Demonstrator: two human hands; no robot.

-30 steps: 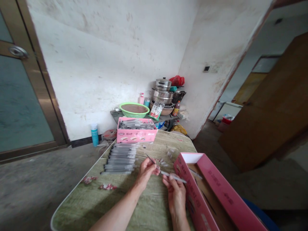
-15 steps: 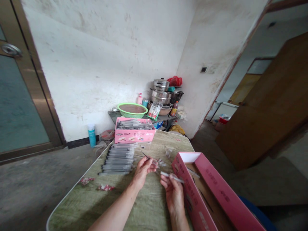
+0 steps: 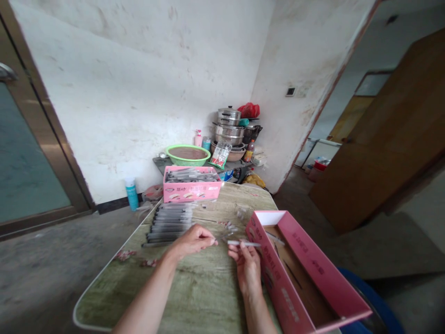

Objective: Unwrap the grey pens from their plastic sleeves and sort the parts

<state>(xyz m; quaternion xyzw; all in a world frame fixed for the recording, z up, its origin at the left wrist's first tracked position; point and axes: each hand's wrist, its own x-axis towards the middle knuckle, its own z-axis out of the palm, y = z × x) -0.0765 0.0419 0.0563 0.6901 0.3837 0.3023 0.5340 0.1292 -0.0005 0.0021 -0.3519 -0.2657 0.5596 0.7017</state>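
Observation:
My right hand is closed around a whitish, see-through pen, held almost level beside the near pink box. Thumb and fingertips of my left hand are pinched together just left of the pen's end; what is between them is too small to make out. Left of that hand lies a row of grey pens with dark ends, partly covered by it. Small clear plastic bits are scattered beyond both hands.
A pink box full of pens stands at the table's far end. On the right, a long open pink box holds a few thin pieces. Behind are a green basin and stacked pots. The table has a pale rim.
My left hand has moved left and turned palm down; the thin dark stick at its fingers no longer shows. The pen in my right hand is now nearer level. The view has shifted slightly.

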